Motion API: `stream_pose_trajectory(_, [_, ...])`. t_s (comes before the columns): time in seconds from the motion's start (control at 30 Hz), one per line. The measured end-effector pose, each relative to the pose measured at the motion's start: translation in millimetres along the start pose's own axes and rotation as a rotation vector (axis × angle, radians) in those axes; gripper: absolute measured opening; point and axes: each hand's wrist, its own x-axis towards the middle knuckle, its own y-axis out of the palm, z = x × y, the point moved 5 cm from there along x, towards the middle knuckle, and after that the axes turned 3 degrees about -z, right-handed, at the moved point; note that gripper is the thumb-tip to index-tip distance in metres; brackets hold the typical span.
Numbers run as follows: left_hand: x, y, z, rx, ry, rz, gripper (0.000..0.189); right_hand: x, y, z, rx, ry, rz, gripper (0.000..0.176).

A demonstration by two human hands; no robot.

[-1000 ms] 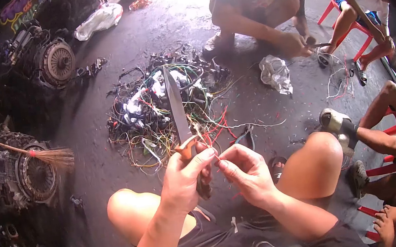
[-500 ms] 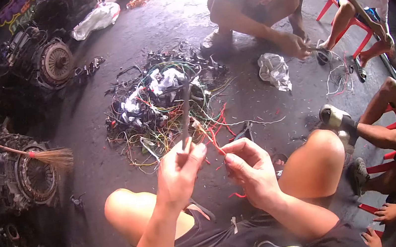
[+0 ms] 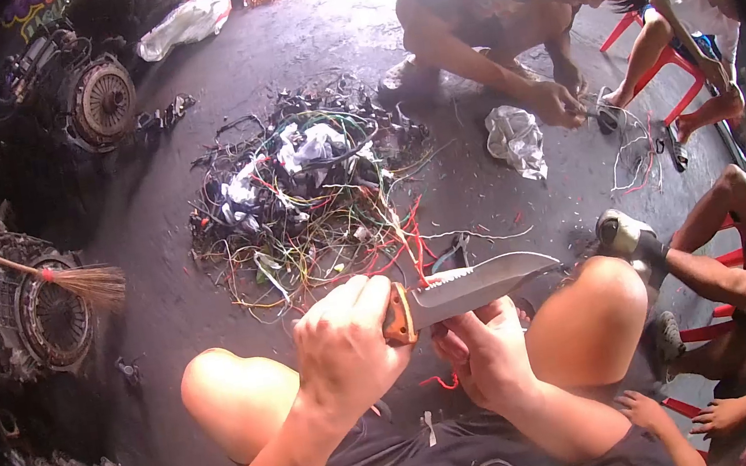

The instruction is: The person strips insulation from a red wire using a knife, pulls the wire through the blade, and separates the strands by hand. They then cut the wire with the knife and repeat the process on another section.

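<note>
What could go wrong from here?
1. Left hand grips the knife, which crosses close over the right hand; a slip could cut it.
2. The knife points toward the right knee; an overshoot might nick it.
3. Red wire at the knife seems to run back to the tangled pile; a tug could drag more along.

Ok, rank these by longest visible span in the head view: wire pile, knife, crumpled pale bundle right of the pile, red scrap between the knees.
1. Wire pile
2. Knife, perhaps enlarged by nearness
3. Pale bundle
4. Red scrap
</note>
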Motion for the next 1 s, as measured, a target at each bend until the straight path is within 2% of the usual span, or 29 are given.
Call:
stream_pose_trajectory(0.23, [-4,4,2,0.062,0.033,0.053,0.020,-2,1,-1,0.020,-0.049,0.055,0.029])
stream_pose_trajectory(0.4, [-6,11,8,0.047,0.025,-0.013,0.018,-4,-1,-3,-0.061,-0.021,0.005,0.026])
stream_pose_trajectory(0.83, [3,5,8,0.149,0.121,-0.172,0.015,-5,0,0,0.019,0.031,-0.027,0.014])
stream_pose_trajectory(0.93, [7,2,28,0.206,0.002,-0.204,0.014,-8,1,0,-0.025,0.036,-0.076,0.021])
stream_pose_trajectory(0.97, [12,-10,46,0.258,-0.075,-0.288,0.013,-13,5,6,-0.050,0.037,-0.057,0.022])
stream_pose_trajectory(1.0, [12,-25,55,0.216,-0.185,-0.267,0.011,-16,6,10,-0.077,0.040,-0.038,0.022])
